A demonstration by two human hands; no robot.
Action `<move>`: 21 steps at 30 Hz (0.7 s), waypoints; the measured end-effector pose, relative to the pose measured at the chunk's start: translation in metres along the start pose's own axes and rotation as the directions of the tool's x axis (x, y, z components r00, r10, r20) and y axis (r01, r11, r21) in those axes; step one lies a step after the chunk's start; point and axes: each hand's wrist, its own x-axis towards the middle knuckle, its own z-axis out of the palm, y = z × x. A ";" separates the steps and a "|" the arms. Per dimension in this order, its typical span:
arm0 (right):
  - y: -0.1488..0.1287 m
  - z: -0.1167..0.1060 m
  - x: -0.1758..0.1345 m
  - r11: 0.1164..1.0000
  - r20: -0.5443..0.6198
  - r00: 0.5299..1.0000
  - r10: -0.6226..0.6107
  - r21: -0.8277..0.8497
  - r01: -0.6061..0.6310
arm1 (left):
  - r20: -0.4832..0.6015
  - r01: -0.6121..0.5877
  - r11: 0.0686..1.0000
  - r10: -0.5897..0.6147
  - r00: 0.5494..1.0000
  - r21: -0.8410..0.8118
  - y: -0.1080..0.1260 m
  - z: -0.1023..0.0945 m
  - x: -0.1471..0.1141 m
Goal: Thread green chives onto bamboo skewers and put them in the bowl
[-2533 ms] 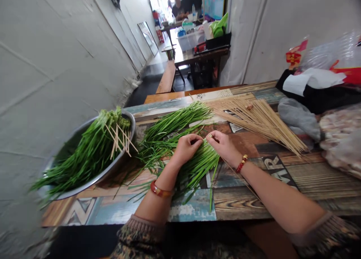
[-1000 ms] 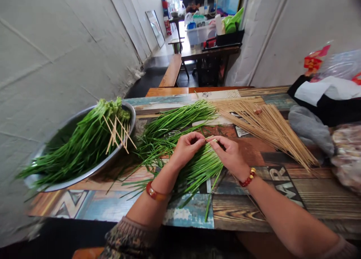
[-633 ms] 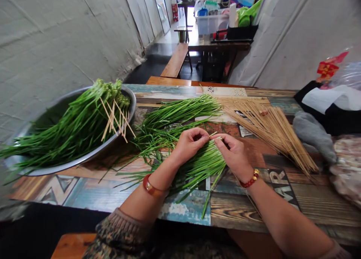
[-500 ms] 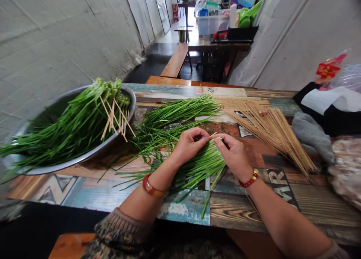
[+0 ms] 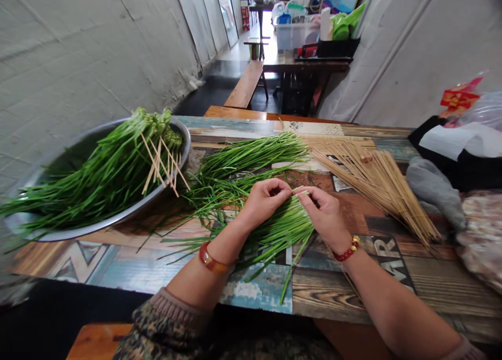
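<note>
My left hand (image 5: 270, 200) is closed, thumb and forefinger pinching the pale end of a garlic chive stalk. Its fingertips meet those of my right hand (image 5: 323, 211), which is closed too. A thin bamboo skewer (image 5: 351, 280) shows below the right wrist, in line with the pinch; its tip is hidden by the fingers. Under both hands lies a spread of garlic chives (image 5: 274, 234), pale ends towards the fingers. Just behind is another pile of chives (image 5: 254, 153). Many loose bamboo skewers (image 5: 392, 187) lie fanned out to the right.
At the left, a metal basin (image 5: 129, 221) holds chives threaded on skewers (image 5: 160, 166), whose sticks poke over its rim. A grey cloth-like bundle (image 5: 433, 190) and a plastic bag of pale pieces (image 5: 480, 234) sit at the right edge. A bench (image 5: 245, 83) stands beyond the table.
The hands keep the same pinch, fingertips together, with hardly any movement. The whole view has shifted very slightly.
</note>
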 end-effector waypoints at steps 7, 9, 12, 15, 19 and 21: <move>0.000 0.000 0.000 1.000 0.002 1.000 -0.008 -0.026 0.008 | 0.024 0.021 0.999 -0.020 1.000 -0.027 -0.001 -0.001 0.000; 0.000 0.000 0.000 1.000 0.004 1.000 -0.011 -0.029 0.011 | 0.029 0.028 0.999 -0.027 0.999 -0.034 -0.001 -0.001 0.000; -0.001 -0.001 -0.001 0.999 0.003 1.000 -0.012 -0.035 0.012 | 0.038 0.040 0.999 -0.039 0.999 -0.035 -0.001 -0.001 0.000; -0.001 0.000 0.000 0.999 0.002 1.000 -0.012 -0.037 0.012 | 0.040 0.055 0.997 -0.053 0.998 -0.048 0.000 -0.001 0.000; 0.001 0.000 0.000 0.999 0.003 1.000 -0.013 -0.045 0.013 | 0.050 0.075 0.993 -0.071 0.996 -0.092 0.000 0.000 -0.001; 0.003 0.000 0.000 0.999 0.004 1.000 -0.009 -0.054 0.009 | 0.062 0.080 0.991 -0.074 0.995 -0.104 0.000 0.000 -0.001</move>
